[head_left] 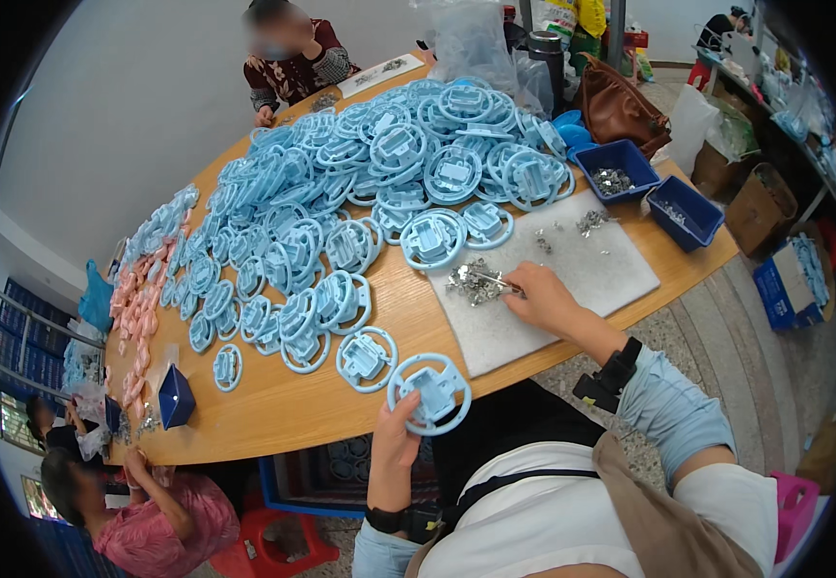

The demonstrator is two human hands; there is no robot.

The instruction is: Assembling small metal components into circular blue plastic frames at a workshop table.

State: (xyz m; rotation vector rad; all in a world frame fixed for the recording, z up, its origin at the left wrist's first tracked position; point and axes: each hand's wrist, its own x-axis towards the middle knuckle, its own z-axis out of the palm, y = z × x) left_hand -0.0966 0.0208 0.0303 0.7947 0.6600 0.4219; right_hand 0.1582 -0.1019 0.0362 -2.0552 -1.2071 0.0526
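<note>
Near the table's front edge, my left hand (395, 445) grips a light blue plastic toy steering wheel (431, 395) by its rim, with the recessed centre facing up. My right hand (542, 301) is closed around a thin metal tool that looks like tweezers (508, 286). Its tip reaches into a heap of small shiny metal pieces (477, 283) lying on a white mat (591, 279). Other loose metal pieces (591, 223) are scattered farther back on that mat. Left of the wheel in my hand, another blue wheel (367, 359) lies on the table.
A large pile of blue wheels (341, 164) covers the table (273, 414), with pink parts (138, 318) at the left. Two dark blue bins (618, 170) with metal pieces stand by a brown bag (620, 104). Co-workers (162, 515) sit left and across.
</note>
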